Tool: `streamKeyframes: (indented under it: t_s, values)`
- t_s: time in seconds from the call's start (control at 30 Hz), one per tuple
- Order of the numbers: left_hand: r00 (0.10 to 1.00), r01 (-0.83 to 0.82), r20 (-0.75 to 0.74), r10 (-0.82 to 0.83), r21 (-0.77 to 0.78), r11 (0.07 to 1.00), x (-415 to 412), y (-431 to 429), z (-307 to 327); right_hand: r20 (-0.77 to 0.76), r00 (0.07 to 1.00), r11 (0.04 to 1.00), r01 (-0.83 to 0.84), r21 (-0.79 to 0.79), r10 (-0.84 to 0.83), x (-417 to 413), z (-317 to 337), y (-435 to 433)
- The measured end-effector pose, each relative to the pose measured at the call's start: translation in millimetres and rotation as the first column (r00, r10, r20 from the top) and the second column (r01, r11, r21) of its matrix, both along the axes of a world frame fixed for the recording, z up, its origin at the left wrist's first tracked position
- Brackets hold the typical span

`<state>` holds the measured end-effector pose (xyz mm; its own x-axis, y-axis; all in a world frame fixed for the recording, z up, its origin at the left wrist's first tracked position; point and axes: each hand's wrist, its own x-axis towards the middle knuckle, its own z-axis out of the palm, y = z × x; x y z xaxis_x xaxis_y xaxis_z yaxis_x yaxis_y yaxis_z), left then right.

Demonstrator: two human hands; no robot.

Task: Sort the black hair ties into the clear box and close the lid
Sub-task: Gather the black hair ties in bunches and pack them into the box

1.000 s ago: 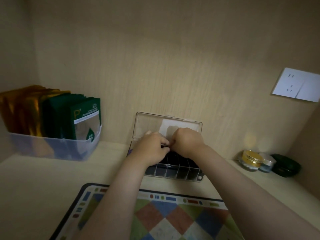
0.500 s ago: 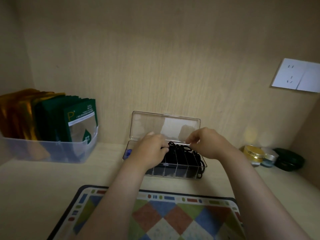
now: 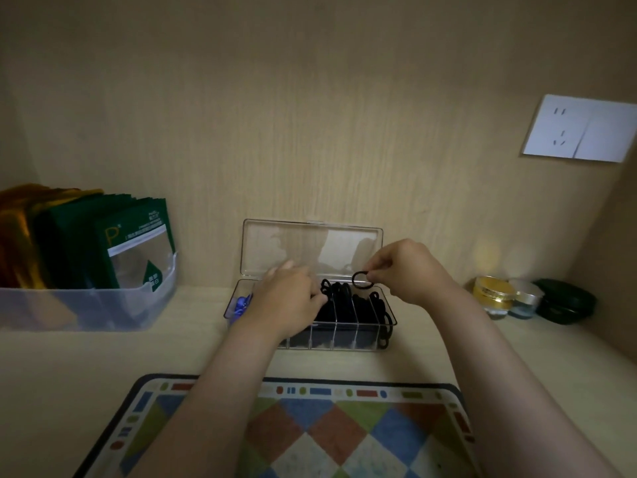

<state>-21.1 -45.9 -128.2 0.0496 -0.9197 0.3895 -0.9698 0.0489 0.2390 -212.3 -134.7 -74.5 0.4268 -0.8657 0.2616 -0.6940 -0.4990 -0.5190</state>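
A clear divided box point(image 3: 344, 341) stands on the wooden shelf against the back wall, its lid point(image 3: 275, 243) raised and leaning back. Several black hair ties point(image 3: 344, 298) fill its middle and right compartments, and some hang over the right end. My right hand point(image 3: 410, 270) pinches one black hair tie point(image 3: 360, 280) as a small loop just above the box. My left hand point(image 3: 287, 301) rests on the left half of the box, fingertips touching the pile of ties; whether it grips any is hidden. Something blue point(image 3: 241, 303) lies in the leftmost compartment.
A translucent bin point(image 3: 86, 308) of green and gold sachets stands at the left. Gold, silver and dark green jars point(image 3: 531, 298) sit at the right. A patterned mat point(image 3: 310, 436) lies in front of the box. A white socket point(image 3: 579, 132) is on the wall.
My two hands were together over the box; the right hand has drawn away to the right and up, lifting a single hair tie out of the pile. The left hand stayed on the box.
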Motion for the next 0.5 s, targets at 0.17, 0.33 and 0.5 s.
streamKeyframes:
  t_s: [0.17,0.33,0.5]
  values:
    - [0.990,-0.053,-0.133,0.038,-0.107,0.993,-5.5,5.7,5.7,-0.207,0.977,0.993,0.030,-0.110,-0.052,8.6,-10.4,7.9]
    - [0.996,-0.003,-0.091,-0.007,-0.109,0.994,-6.4,5.6,6.4,-0.334,0.938,0.977,0.017,-0.214,-0.089,18.0,-23.5,12.0]
    - [0.998,-0.016,0.064,0.017,-0.025,1.000,-3.7,3.9,4.3,-0.393,0.918,0.994,0.008,-0.109,-0.050,20.8,-26.9,7.0]
